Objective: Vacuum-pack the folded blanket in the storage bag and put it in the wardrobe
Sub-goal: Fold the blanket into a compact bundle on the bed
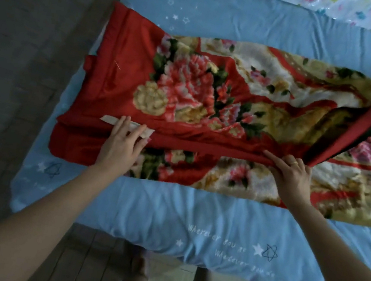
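Here the left hand [122, 141] presses flat on the blanket [211, 91] while the right hand [293, 172] pinches its red edge.

Plush, fuzzy blanket [235, 92] with smooth red cloth edging. Matt blue cotton sheet [168, 210]. Glossy, crinkled plastic storage bag [322, 4].

The blanket [220, 112] lies across the bed [168, 210] — the left hand [121, 145] rests on its left end, the right hand [293, 175] right of it; the storage bag [322, 6] lies behind.
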